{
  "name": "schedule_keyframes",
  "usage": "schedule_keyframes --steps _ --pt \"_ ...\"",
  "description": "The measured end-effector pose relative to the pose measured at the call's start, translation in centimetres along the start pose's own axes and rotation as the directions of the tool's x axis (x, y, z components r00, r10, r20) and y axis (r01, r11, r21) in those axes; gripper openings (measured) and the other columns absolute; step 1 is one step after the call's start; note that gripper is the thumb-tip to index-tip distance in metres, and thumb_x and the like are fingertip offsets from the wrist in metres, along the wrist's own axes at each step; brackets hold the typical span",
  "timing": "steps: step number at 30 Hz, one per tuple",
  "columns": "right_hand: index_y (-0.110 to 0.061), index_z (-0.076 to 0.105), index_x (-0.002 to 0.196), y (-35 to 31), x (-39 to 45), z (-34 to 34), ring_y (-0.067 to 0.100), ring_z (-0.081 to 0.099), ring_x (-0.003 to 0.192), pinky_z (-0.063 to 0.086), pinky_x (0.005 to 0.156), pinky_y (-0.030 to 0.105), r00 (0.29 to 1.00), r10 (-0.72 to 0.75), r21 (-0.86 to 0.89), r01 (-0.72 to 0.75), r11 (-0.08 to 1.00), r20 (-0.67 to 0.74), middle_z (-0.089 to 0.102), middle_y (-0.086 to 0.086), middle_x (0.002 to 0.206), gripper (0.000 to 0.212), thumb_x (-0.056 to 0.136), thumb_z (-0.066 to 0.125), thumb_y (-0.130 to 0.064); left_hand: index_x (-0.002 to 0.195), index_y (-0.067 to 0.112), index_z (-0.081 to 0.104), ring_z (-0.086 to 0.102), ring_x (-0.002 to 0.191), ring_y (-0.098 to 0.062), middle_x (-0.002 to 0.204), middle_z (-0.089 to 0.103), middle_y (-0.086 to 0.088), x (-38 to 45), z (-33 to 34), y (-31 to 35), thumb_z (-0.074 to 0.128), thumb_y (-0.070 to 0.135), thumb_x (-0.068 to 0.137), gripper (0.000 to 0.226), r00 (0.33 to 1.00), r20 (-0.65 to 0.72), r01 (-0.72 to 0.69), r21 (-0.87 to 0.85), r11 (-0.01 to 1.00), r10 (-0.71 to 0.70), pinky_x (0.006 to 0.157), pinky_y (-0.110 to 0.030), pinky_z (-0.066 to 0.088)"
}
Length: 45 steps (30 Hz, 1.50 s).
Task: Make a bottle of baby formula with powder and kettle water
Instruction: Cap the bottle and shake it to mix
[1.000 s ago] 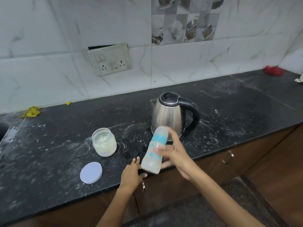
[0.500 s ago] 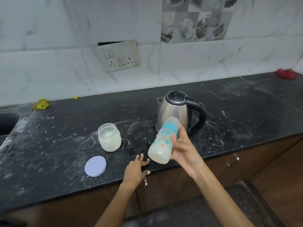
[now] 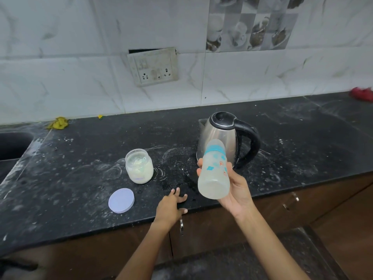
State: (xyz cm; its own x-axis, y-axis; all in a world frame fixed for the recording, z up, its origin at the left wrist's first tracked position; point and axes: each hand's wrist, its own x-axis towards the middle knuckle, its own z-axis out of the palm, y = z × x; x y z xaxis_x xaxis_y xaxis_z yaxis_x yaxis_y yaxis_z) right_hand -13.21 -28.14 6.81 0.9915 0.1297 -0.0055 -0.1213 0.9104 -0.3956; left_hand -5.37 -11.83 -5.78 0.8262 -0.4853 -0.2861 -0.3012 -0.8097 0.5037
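1. Tabletop [image 3: 302,138] is carrying the kettle [image 3: 220,138], the open jar [image 3: 139,166] and its lid [image 3: 121,200].
2. Right hand [image 3: 236,190] is holding the bottle [image 3: 215,170] tilted before the kettle, fingers wrapping it.
3. Left hand [image 3: 170,207] is resting at the tabletop edge, fingers spread.

I count one kettle [image 3: 219,141], one bottle [image 3: 214,172] and one powder jar [image 3: 139,166]. One loose lid [image 3: 121,200]. Two hands of mine.

Marble-tiled wall [image 3: 262,77], black counter [image 3: 80,188], wooden cabinets [image 3: 282,215].
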Motion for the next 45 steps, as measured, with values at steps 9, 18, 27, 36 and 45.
schedule_keyframes --steps 9,18,27,36,45 --pt "-0.008 0.06 0.112 0.3 0.4 0.7 0.024 0.072 0.087 0.061 0.078 0.042 0.943 -0.034 -0.415 -0.113 0.903 -0.331 0.073 0.011 0.094 0.045 0.075 0.074 -0.03 0.141 0.033 0.043 0.013 0.149 -0.02 0.16 0.016 0.003 -0.1 -0.1 0.1 0.065 0.027 0.089 0.057 1.0 -0.008 0.004 -0.007 1.0 -0.004 0.119 -0.038 0.019" --pt "-0.039 0.012 0.146 -1.0 -1.0 1.0 0.022 0.069 0.106 0.06 0.081 0.039 0.977 -0.121 -0.893 -0.107 0.437 -0.176 0.061 0.011 0.124 0.094 0.083 0.071 -0.001 0.142 0.028 0.043 0.018 0.148 -0.02 0.16 0.017 0.003 -0.3 -0.2 0.2 0.066 0.025 0.089 0.057 1.0 -0.024 0.01 -0.03 0.999 -0.011 0.118 -0.037 0.023" --pt "-0.055 0.014 0.143 1.2 -1.3 0.3 0.031 0.07 0.104 0.06 0.07 0.049 0.97 -0.127 -0.807 -0.096 0.583 -0.207 0.064 0.016 0.123 0.104 0.079 0.074 0.001 0.143 0.021 0.043 0.049 0.13 -0.026 0.146 0.048 -0.004 -0.1 0.2 -0.1 0.071 0.03 0.084 0.066 0.996 -0.044 0.072 -0.131 0.989 -0.079 0.106 -0.042 0.043" --pt "-0.057 0.021 0.14 0.8 -1.3 0.7 0.028 0.07 0.105 0.06 0.07 0.046 0.991 -0.036 -0.846 -0.092 0.526 -0.13 0.071 0.004 0.114 0.098 0.082 0.07 0.005 0.144 0.02 0.039 0.053 0.126 -0.027 0.145 0.048 -0.007 -0.1 0.1 -0.1 0.062 0.032 0.09 0.059 0.996 -0.014 0.081 -0.103 0.991 -0.083 0.103 -0.041 0.045" --pt "-0.058 0.02 0.141 1.0 -1.4 0.5 0.03 0.07 0.105 0.061 0.067 0.043 0.99 0.031 -0.842 -0.132 0.523 -0.136 0.068 0.011 0.119 0.098 0.081 0.073 -0.002 0.138 0.014 0.048 0.053 0.125 -0.03 0.141 0.053 -0.011 0.0 0.5 -0.4 0.061 0.021 0.091 0.049 0.996 -0.06 0.056 -0.114 0.992 -0.063 0.103 -0.045 0.044"
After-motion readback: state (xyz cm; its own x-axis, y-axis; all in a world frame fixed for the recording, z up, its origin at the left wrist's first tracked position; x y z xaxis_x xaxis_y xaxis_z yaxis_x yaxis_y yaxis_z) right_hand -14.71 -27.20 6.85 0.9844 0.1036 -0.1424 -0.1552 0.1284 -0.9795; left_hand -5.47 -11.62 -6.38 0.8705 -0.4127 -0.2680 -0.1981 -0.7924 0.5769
